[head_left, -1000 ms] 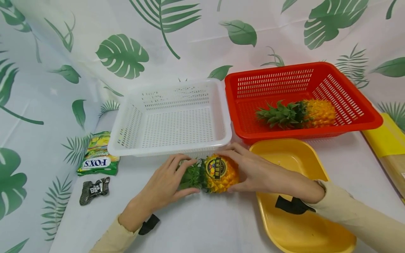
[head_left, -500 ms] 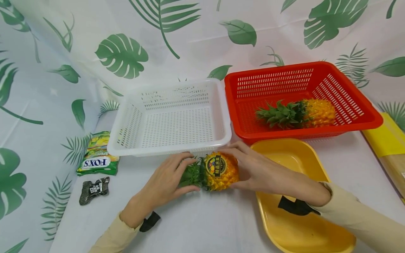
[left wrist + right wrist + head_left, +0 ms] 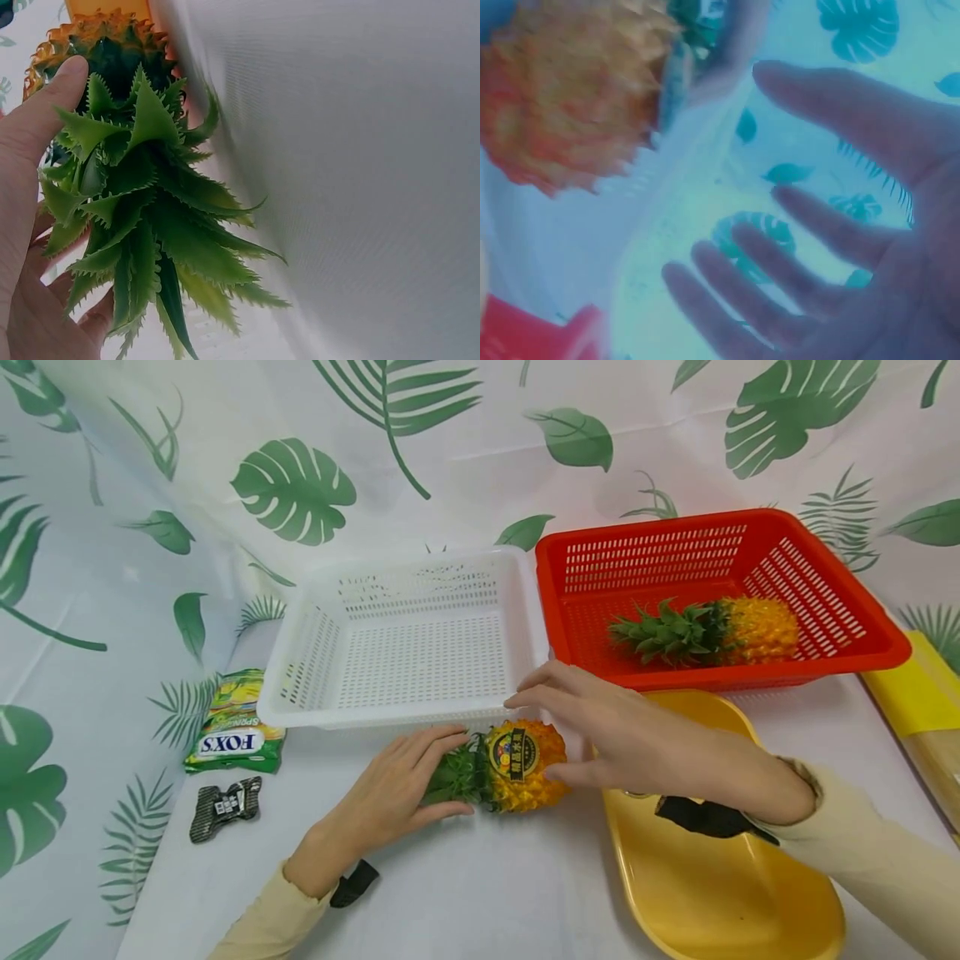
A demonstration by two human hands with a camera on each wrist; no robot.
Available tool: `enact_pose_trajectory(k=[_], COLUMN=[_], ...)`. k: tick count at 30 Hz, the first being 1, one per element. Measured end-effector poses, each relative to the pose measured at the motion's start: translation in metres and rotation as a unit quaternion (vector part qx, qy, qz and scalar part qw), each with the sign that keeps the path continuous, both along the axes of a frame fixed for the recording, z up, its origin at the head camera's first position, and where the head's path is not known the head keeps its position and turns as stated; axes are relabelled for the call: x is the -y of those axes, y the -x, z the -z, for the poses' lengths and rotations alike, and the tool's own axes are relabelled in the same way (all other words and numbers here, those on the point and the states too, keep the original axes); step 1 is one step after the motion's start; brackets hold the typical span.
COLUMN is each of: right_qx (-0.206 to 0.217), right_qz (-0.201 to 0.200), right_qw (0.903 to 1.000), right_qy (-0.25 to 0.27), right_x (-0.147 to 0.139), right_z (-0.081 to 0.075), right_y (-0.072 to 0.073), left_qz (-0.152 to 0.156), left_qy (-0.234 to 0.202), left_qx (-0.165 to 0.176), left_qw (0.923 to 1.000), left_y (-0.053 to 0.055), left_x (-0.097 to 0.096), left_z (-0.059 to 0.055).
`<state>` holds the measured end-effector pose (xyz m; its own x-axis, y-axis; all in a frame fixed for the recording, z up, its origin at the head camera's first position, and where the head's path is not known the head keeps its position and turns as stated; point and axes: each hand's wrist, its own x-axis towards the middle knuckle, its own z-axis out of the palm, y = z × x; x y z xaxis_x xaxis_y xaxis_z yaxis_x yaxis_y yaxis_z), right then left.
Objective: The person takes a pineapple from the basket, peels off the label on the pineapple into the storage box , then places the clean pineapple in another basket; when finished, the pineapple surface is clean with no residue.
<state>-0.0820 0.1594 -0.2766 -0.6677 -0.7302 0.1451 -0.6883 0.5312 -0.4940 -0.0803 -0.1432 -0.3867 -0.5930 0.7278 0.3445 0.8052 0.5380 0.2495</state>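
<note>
A yellow-orange pineapple [image 3: 525,772] with a black round label lies on its side on the white table, in front of the white basket. Its green leafy crown [image 3: 157,210] points left. My left hand [image 3: 393,789] holds the crown end, thumb on one side and fingers round the other. In the left wrist view, the thumb lies near the base of the leaves. My right hand [image 3: 607,722] hovers at the fruit's right end with its fingers spread. The right wrist view shows those fingers apart from the blurred fruit [image 3: 574,94].
Behind the hands stand a white basket [image 3: 405,717] and a red basket [image 3: 731,677] with a second pineapple [image 3: 761,628] lying in it. A yellow tray [image 3: 630,877] sits under the right forearm. At left lie a FOX'S bag [image 3: 236,722] and a small black wrapper [image 3: 225,808].
My right hand has let go of the pineapple's right end and lifted up and away, its fingers spreading. The left hand has stayed at the crown, and the pineapple has barely moved.
</note>
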Motion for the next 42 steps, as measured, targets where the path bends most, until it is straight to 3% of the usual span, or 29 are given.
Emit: enact_pose_trajectory(k=[4, 8, 18, 27, 42], right_qx=[0.019, 0.044, 0.015, -0.007, -0.074], right_qz=[-0.049, -0.104, -0.192, -0.2, -0.196], right_qw=[0.9981, 0.9902, 0.9739, 0.9676, 0.9684], right_qy=[-0.032, -0.083, -0.12, -0.153, -0.135], right_x=[0.01, 0.018, 0.03, 0.034, 0.038], right_z=[-0.009, -0.012, -0.003, 0.006, 0.009], right_y=[0.01, 0.019, 0.033, 0.038, 0.037], left_qz=[-0.001, 0.002, 0.008, 0.008, 0.009], left_qy=[0.0, -0.005, -0.01, -0.007, -0.008], left_qx=[0.004, 0.002, -0.009, -0.005, -0.004], left_qw=[1.0, 1.0, 0.9999, 0.9999, 0.9999], left_y=[0.0, 0.0, -0.001, -0.001, 0.0], left_x=[0.0, 0.001, 0.002, 0.001, 0.0], left_z=[0.001, 0.002, 0.005, 0.003, 0.003])
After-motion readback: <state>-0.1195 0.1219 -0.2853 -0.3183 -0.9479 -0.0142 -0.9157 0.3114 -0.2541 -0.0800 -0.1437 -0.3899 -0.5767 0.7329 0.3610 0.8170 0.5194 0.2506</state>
